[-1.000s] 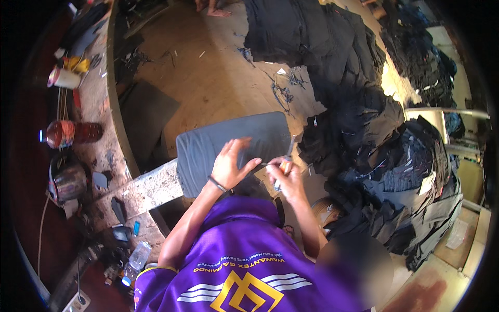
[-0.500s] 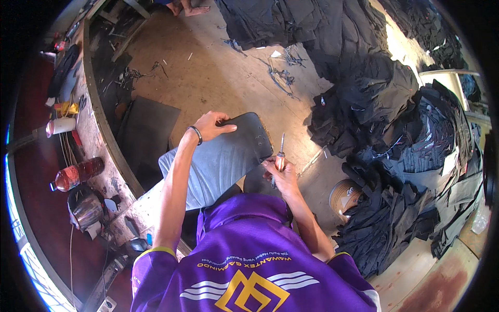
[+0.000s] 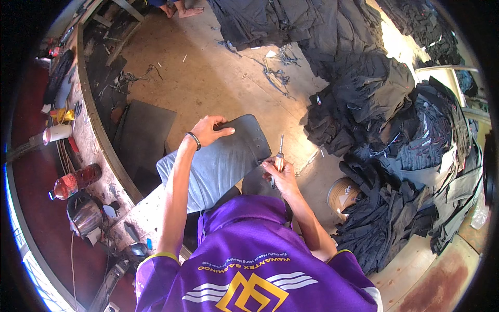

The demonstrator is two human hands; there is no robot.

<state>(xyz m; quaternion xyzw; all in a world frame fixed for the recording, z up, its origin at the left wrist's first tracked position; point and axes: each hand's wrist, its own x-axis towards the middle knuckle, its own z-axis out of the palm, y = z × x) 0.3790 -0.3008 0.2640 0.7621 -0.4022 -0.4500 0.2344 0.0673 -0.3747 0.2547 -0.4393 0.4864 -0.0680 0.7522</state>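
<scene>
A flat dark grey panel (image 3: pixel 221 161) with rounded corners lies slanted across my lap, a few small holes showing near its right end. My left hand (image 3: pixel 207 131) grips its far edge, the thumb on top and the fingers partly hidden beyond it. In my right hand (image 3: pixel 283 181) is a screwdriver (image 3: pixel 279 158) with an orange-brown handle, its metal shaft pointing up and away from me. The thumb and forefinger of that hand meet at the panel's near right corner; whether they pinch something small there I cannot make out.
Dark cloth heaps (image 3: pixel 358 99) cover the right side, with a round cardboard tub (image 3: pixel 344 196) beside them. Along the left runs a worn wooden bench (image 3: pixel 106 140) bearing a red-liquid bottle (image 3: pixel 76 182) and a white thread cone (image 3: pixel 57 133). Another person's bare feet (image 3: pixel 184 10) stand far off.
Both hands keep their grips on the panel and the screwdriver, with hardly any movement. The whole view has shifted slightly.
</scene>
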